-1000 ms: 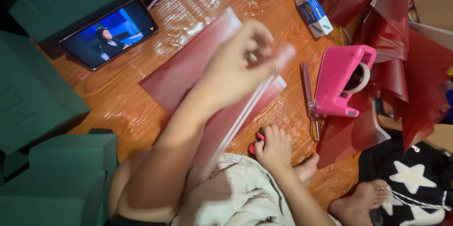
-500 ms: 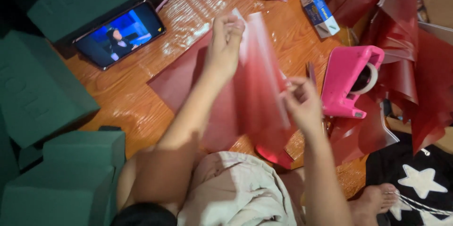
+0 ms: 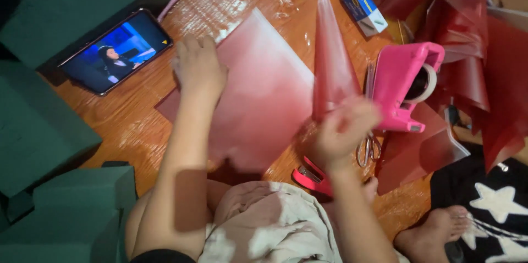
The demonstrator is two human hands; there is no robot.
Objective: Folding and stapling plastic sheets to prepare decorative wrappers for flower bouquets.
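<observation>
The left hand [image 3: 199,68] lies flat, fingers spread and grasping nothing, pressing on the upper left corner of a large translucent sheet of red-to-white plastic film [image 3: 258,98] that is spread on the orange-brown wooden floor [image 3: 121,125]. The right hand [image 3: 342,134] is blurred; it is closed on the lower end of a narrow cone-shaped roll of red film [image 3: 331,59], which points up and away from the person, its tip near a small blue and white cardboard box [image 3: 362,7].

Just right of the cone stands a pink plastic tape dispenser [image 3: 397,84] with a roll of clear tape at its right side. Small metal scissors [image 3: 367,150] lie just below it, beside the right hand. A pink stapler [image 3: 312,178] lies near the right wrist, at the lower edge of the large sheet. More loose dark red film sheets [image 3: 467,37] are heaped on the right.

On the left, a smartphone with a lit screen [image 3: 116,51] leans against dark green foam blocks [image 3: 38,125], well apart from the left hand. A bare foot [image 3: 434,230] shows at the lower right, beside black cloth with white stars [image 3: 489,208].
</observation>
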